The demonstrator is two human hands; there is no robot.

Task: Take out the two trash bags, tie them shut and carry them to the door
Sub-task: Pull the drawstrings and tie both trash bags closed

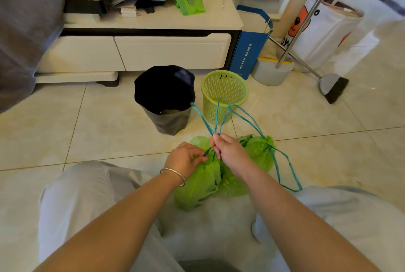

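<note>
Two green trash bags lie on the tiled floor between my knees. The near bag (197,186) is under my hands; the far bag (259,151) is cinched at its neck, its blue drawstring loop trailing to the right. My left hand (186,157), with a metal bangle at the wrist, pinches the near bag's neck and string. My right hand (228,151) is closed on the blue drawstrings (217,118), pulling them up and away. Behind stand an empty green basket bin (223,94) and a grey bin lined with a black bag (164,98).
A white low cabinet (140,50) runs along the back, with a blue paper bag (249,50) at its right end. A broom (333,85) and a metal pole lean at the right beside a white printed bag (324,28). My knees flank the bags.
</note>
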